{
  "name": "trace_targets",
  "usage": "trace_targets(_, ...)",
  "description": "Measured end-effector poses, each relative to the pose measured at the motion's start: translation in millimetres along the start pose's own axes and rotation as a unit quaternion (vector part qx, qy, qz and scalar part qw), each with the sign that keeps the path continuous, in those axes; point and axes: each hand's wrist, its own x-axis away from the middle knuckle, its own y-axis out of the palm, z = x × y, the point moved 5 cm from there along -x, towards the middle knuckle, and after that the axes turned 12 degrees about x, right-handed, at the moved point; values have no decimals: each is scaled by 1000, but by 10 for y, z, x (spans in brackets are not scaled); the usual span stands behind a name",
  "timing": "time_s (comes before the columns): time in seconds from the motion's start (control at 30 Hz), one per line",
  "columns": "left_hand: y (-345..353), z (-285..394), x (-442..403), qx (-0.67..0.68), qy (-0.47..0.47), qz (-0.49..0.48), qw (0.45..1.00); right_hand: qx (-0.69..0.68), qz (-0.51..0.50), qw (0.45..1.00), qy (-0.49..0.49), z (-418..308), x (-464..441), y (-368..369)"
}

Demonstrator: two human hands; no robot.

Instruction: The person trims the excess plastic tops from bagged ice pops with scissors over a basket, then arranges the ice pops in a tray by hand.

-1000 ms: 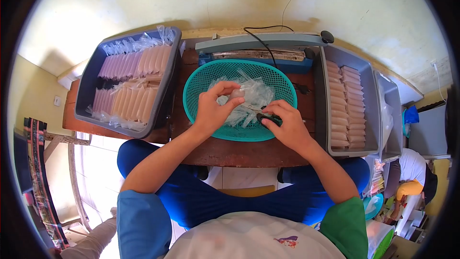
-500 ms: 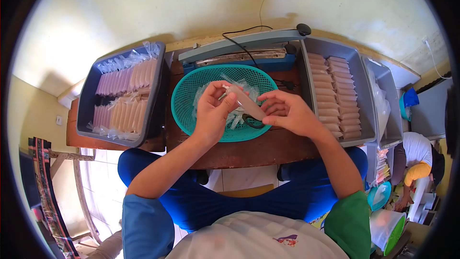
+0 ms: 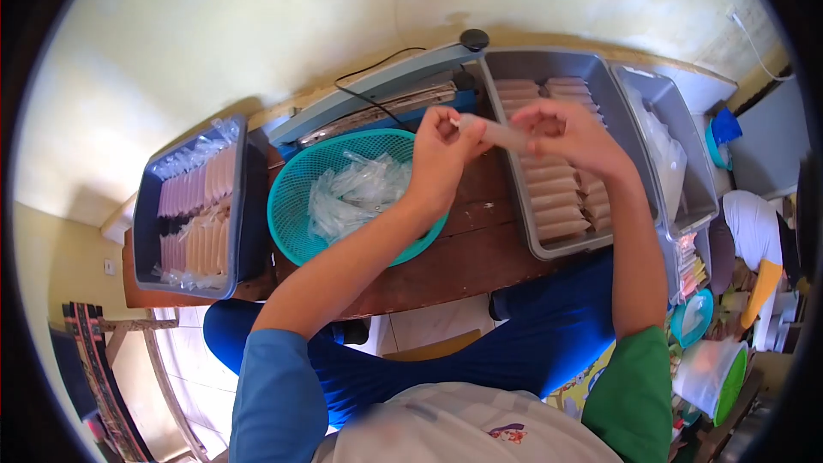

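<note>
Presently, by the left hand [image 3: 446, 153], the narrow end of a filled plastic tube [image 3: 499, 133] is being pinched; whether its other end is being gripped by the blurred right hand [image 3: 581, 137] cannot be told. It is being held above the desk [image 3: 471, 236], between teal basket [image 3: 291, 193] and grey tub [image 3: 557, 62]. Probably something light, soft, slippery and burstable is being handled, best gripped by that end and cradled underneath.
</note>
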Motion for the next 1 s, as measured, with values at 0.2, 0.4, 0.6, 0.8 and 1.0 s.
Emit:
trace_targets(0.2, 186, -190, -693, -351, 56, -87, 931, -16, 160, 986, 36, 496, -148, -483)
trace_targets(0.4, 341, -468, -1120, -561, 150, -181, 794, -64, 266, 960, 53, 980, -312, -665)
trace_targets(0.6, 375, -765, -1352, -684, 187, -217, 671, -2, 319, 943, 99, 1411, -428, -734)
trace_targets(0.8, 405, -923, -1468, -753, 110, -240, 602, 55, 311, 941, 124, 1782, -516, -717)
trace_targets(1.0, 430, -960, -1477, -798, 34, -265, 541, 110, 303, 943, 81, 1817, -567, -658)
